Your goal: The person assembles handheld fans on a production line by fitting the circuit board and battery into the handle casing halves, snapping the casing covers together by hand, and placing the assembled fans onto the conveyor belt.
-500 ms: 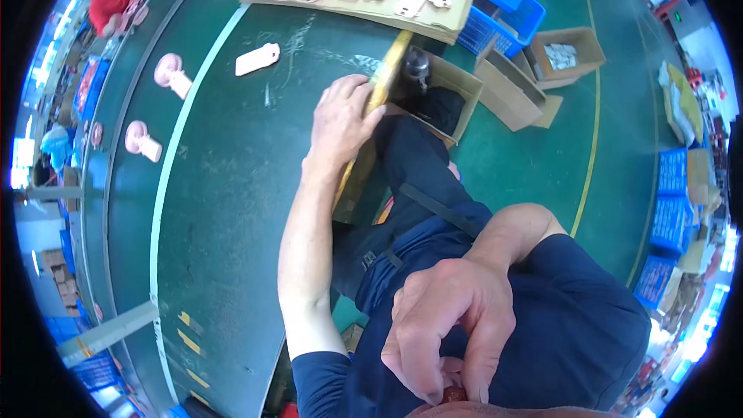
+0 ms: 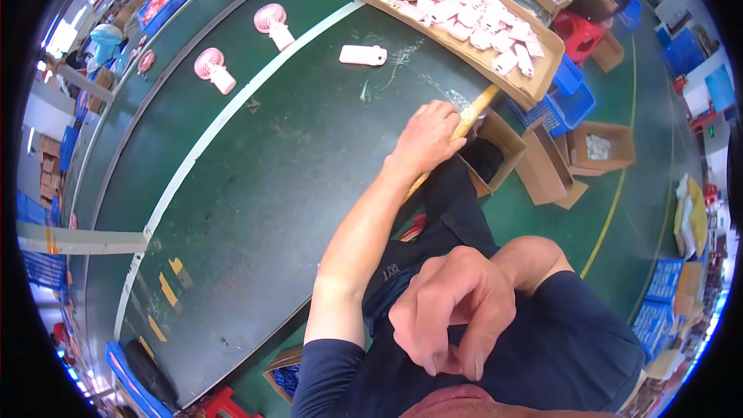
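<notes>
My left hand (image 2: 428, 135) rests on the green worktable (image 2: 309, 162) at its yellow-taped edge (image 2: 474, 112). Its fingers are loosely bent, the thumb apart, and nothing shows in it. My right hand (image 2: 455, 310) is raised close to the camera, in front of my dark shirt. Its thumb and fingertips are drawn together in a pinch; whatever they hold, if anything, cannot be made out. A pale pink plastic casing (image 2: 363, 55) lies alone on the table, beyond my left hand. Farther right stands a shallow cardboard tray (image 2: 464, 45) heaped with similar pale pink casings (image 2: 457, 8).
Small pink handheld fans (image 2: 271, 19) lie on the conveyor belt (image 2: 186, 128) past a white line. Right of the table are an open carton (image 2: 507, 143) with dark contents, another carton (image 2: 534, 166), and a blue crate (image 2: 573, 101). A grey bar (image 2: 85, 240) crosses the left side.
The view has swung, so the table and tray sit farther right and more belt shows. My left hand stays at the taped edge; my right hand remains raised in a pinch.
</notes>
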{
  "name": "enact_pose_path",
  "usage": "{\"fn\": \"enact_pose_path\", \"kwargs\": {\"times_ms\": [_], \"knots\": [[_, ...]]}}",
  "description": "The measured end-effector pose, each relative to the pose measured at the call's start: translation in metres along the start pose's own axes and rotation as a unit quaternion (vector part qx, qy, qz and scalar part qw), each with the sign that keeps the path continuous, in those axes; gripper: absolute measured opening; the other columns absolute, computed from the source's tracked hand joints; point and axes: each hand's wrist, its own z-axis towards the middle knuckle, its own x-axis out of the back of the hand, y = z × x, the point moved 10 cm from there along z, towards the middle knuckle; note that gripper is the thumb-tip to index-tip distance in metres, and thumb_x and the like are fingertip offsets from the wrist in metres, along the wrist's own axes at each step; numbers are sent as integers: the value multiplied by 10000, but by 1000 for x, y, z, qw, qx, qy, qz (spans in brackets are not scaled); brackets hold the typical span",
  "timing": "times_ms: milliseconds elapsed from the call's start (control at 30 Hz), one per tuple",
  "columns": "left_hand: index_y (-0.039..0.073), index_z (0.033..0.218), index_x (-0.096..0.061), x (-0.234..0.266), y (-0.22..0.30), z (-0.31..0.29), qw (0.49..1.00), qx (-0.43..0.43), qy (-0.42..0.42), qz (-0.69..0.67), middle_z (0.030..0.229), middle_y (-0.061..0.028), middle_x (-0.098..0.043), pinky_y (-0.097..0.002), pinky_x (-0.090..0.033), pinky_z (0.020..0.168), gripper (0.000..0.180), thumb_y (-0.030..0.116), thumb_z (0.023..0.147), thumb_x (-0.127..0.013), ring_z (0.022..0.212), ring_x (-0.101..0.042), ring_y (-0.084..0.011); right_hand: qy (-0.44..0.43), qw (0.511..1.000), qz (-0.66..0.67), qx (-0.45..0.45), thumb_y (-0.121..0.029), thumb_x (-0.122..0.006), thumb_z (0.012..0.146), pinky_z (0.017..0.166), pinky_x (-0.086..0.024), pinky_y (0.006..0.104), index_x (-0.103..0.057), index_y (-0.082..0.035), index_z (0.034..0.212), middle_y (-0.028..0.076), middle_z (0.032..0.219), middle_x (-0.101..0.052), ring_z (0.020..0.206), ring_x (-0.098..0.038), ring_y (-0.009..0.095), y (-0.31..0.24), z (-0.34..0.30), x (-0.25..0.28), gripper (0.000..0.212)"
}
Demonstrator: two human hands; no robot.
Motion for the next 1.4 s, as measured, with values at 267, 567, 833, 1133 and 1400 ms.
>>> {"fn": "enact_pose_path", "kwargs": {"times_ms": [267, 567, 833, 1133, 1400], "knots": [[12, 1040, -683, 1, -2, 8, 1000, -11, 14, -5, 1132, -117, -640, -419, -466, 981, 375, 301, 810, -750, 1133, -581, -300, 82, 990, 31, -112, 21, -717, 925, 529, -502, 325, -625, 85, 1030, 171, 845, -626, 639, -634, 223, 21, -8, 23, 153], [32, 755, -683, -14, -57, 0, 972, 130, 157, -119, 844, -213, -653, -513, -507, 717, 208, 221, 832, -642, 792, -621, -410, 277, 845, -416, -190, -114, -535, 1050, 532, -496, 274, -613, 0, 858, 61, 686, -630, 580, -593, 119, 41, -23, 128, 236], [39, 1294, -641, 106, -75, -62, 825, 93, 514, -218, 1146, -80, -702, -358, -559, 982, 423, 145, 889, -696, 1032, -688, -279, 147, 570, -801, 112, -1, -637, 946, 980, -474, 395, -622, 22, 1112, 139, 1158, -605, 1105, -577, 268, -16, 33, 203, 168], [-21, 1022, -639, 143, -179, -144, 636, 305, 669, -233, 913, -167, -690, -362, -544, 762, 159, 131, 983, -609, 838, -693, -263, 257, 699, -666, -38, -212, -538, 1074, 927, -519, 308, -630, 25, 1276, 119, 1191, -678, 1064, -639, 179, 29, 62, 388, 324], [0, 1041, -577, 143, -178, -128, 692, 317, 626, -171, 929, -246, -666, -493, -518, 776, 139, 124, 1011, -521, 907, -648, -459, 282, 752, -588, -99, -185, -515, 1078, 902, -516, 296, -637, 36, 1262, 95, 1145, -685, 1008, -638, 162, 30, 50, 411, 312]]}}
